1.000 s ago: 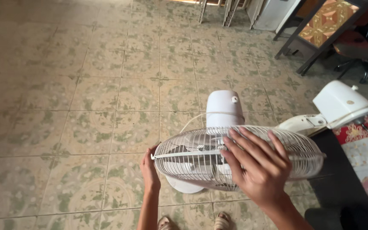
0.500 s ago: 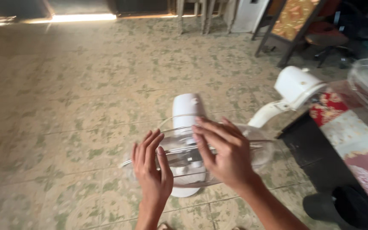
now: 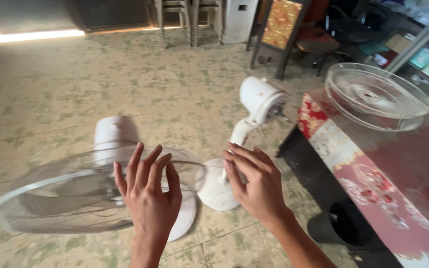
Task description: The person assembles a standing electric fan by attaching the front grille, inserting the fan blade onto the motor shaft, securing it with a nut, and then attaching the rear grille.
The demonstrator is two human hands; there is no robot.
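A white fan (image 3: 116, 134) with its wire cage (image 3: 50, 198) on stands on the tiled floor at the lower left, blurred. My left hand (image 3: 147, 191) hovers in front of the cage's right side, fingers spread, holding nothing. My right hand (image 3: 255, 186) is open with fingers apart, just right of the cage. It is in front of the round base (image 3: 217, 191) of a second white fan (image 3: 260, 101), which has no cage or blades.
A table with a red patterned cloth (image 3: 398, 188) stands at the right. A loose wire fan guard (image 3: 376, 97) lies on it. A black bucket (image 3: 346, 226) sits by the table's foot. Chairs and a framed panel (image 3: 279, 22) stand at the back.
The view has swung right, so the caged fan now sits at the left. Both hands have come off the cage and spread apart; the table and loose guard have come into view.
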